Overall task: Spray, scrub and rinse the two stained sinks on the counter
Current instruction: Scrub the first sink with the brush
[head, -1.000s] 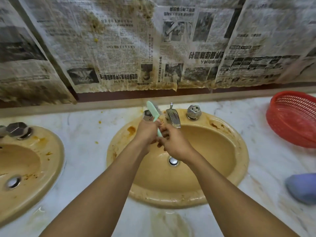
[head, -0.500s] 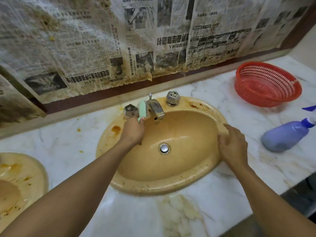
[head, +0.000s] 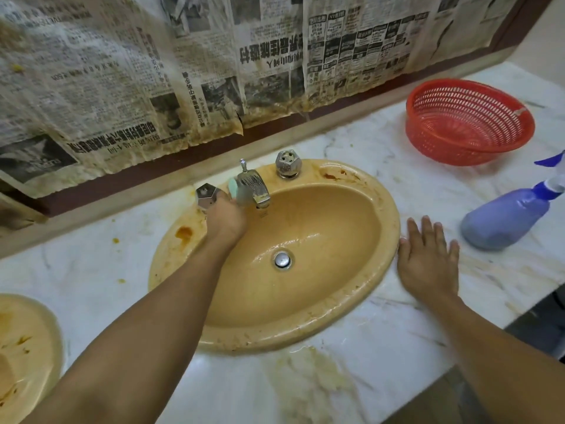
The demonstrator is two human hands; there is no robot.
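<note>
Cataloguing the head view (the only one supplied).

- Sink (head: 388, 228): tan oval basin set in the marble counter (head: 305, 387). The bowl is wet, with brown stains on the back and left rim.
- Second sink (head: 46, 332): at the left edge, partly cut off, stained.
- Left hand (head: 224, 220): at the back of the sink, between the left tap knob (head: 206, 195) and the faucet (head: 253, 188). It is clenched round a pale green brush (head: 234, 186), whose tip stands up against the faucet's left side (contact not certain).
- Right hand (head: 428, 261): released, fingers straight, flat on the counter just beside the sink's right rim, holding nothing.
- Spray bottle (head: 504, 221): blue, lying on its side to the right of the right hand, near but apart. Its long axis runs from base at lower left to nozzle at upper right, base toward the hand. The right hand is much the nearer.
- Basket (head: 467, 123): red, behind the bottle.
- Newspaper (head: 122, 87): stained sheets on the wall.

Judgement: scrubbing round the faucet seems under way. If spraying comes next, the right hand would likely reach rightward for the bottle's body.
</note>
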